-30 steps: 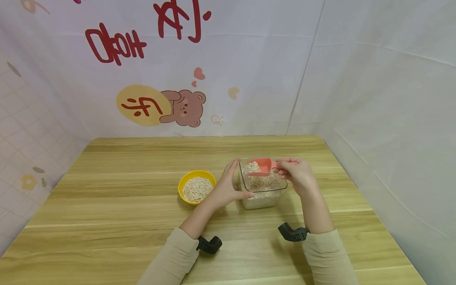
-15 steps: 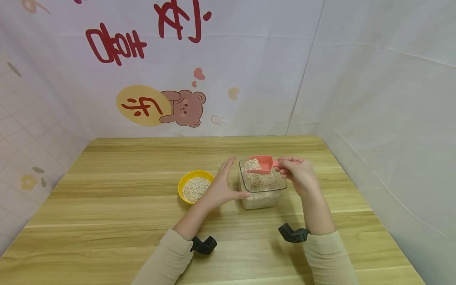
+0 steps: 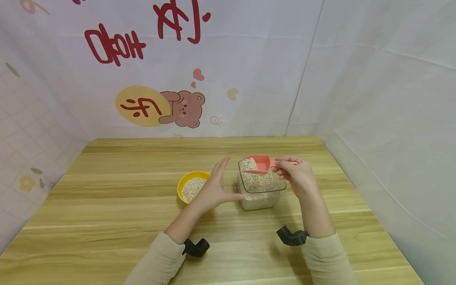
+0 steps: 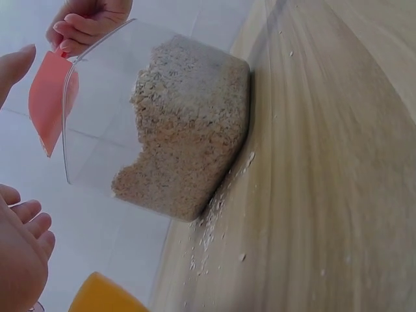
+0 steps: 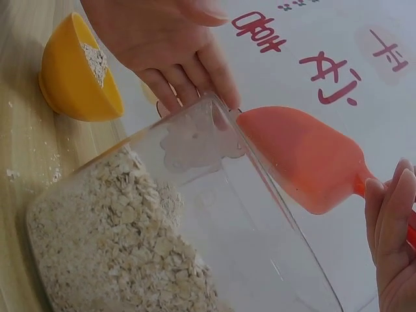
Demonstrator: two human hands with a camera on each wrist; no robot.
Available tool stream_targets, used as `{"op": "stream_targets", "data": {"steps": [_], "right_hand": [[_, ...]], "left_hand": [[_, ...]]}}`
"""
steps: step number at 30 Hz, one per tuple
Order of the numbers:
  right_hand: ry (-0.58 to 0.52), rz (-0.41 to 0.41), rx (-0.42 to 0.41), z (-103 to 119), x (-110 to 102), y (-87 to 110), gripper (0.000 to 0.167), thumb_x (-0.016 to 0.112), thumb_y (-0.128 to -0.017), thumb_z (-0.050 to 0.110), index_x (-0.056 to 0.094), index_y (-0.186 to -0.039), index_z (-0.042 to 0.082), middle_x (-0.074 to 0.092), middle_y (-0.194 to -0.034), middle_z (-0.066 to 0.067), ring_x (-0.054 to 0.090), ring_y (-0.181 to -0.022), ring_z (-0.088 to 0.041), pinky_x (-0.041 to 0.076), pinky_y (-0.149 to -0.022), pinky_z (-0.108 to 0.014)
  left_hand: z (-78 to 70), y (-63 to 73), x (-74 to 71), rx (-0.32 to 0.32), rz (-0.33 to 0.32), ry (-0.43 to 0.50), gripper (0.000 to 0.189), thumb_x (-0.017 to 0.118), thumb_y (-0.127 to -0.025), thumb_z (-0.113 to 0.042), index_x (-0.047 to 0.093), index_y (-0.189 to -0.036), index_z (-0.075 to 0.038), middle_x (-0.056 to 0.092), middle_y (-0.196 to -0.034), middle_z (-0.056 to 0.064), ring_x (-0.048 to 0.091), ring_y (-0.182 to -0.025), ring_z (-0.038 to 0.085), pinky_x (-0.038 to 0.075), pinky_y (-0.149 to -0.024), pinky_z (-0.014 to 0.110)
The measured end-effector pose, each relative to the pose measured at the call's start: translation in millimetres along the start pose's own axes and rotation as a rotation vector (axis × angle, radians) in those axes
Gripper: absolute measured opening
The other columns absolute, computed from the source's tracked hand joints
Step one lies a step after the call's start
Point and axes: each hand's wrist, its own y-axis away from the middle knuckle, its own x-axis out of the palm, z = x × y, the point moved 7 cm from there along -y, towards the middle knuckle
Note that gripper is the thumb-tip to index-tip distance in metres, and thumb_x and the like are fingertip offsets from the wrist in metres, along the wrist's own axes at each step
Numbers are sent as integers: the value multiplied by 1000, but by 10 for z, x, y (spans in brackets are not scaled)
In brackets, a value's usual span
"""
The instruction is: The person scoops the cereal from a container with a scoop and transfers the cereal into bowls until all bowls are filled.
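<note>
Pink scoop (image 3: pixel 259 163), handle hidden inside the gripping right hand (image 3: pixel 297 177), hovers over the oat container (image 3: pixel 260 190); left hand (image 3: pixel 213 190) spread flat.

pink scoop (image 3: pixel 259 163): full of oats, held level in my right hand over the box | clear box (image 3: pixel 261 193): square, open top, partly full of oats, upright on my worktop | yellow bowl (image 3: pixel 190 188): oats inside, left of the box

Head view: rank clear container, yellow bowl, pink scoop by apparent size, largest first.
1. Clear container, holding oats: largest.
2. Yellow bowl: smaller, though the left hand covers its right edge.
3. Pink scoop, held by the right hand: smallest, handle mostly hidden; it sits higher, nearer the camera, so the gap to the bowl is unsure.
</note>
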Motion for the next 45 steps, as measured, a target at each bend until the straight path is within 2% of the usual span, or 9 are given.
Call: {"op": "stream_targets", "data": {"steps": [3,12,20,24,29,35,45], "right_hand": [[-8,15,-12,22,43,20,11,59,-89,-4,68,-88,3,66,-65,-6,59,-52,-8,48,-49,-17],[-28,28,-29,2,158,57,15,59,-89,-6,69,-85,4,66,-64,-6,59,-51,-8,48,-48,-17],[-27,52,-39,-61,278,62,10,60,-88,-6,67,-90,0,66,-65,-7,59,-51,-9,49,-48,-18],[-35,45,-43,-91,330,59,9,60,-88,-7,67,-90,-1,66,-64,-8,59,-51,-9,48,-47,-18],[-34,45,-30,-134,426,64,8,61,-87,-6,65,-94,-5,65,-66,-8,58,-52,-10,48,-48,-18],[-13,59,-11,-169,564,73,15,62,-86,-6,61,-100,-11,65,-66,-8,58,-53,-10,48,-49,-18],[18,90,-5,-211,736,60,22,62,-86,-6,59,-105,-16,65,-65,-7,57,-52,-9,48,-49,-18]], "left_hand": [[12,26,-61,7,-6,-19,115,88,-65,-40,14,-153,-36,11,-158,-2,21,-140,30,27,-103,62],[116,117,-275,0,-10,-45,113,84,-64,-53,18,-153,-30,15,-157,3,21,-140,29,26,-105,58],[241,217,-500,-38,-34,-25,113,89,-65,-37,18,-153,-31,14,-157,4,18,-141,29,25,-106,59],[316,277,-588,-42,-35,-23,113,89,-66,-35,18,-153,-29,12,-157,4,16,-141,30,24,-105,61],[404,343,-659,-50,-25,-32,114,89,-66,-31,16,-154,-27,9,-158,8,14,-141,33,22,-104,63],[517,394,-720,-60,-16,-67,115,89,-66,-30,15,-154,-24,10,-158,9,14,-141,34,20,-105,64],[638,489,-808,-92,23,-106,118,87,-65,-43,13,-155,-19,7,-158,13,11,-141,38,19,-104,66]]}}
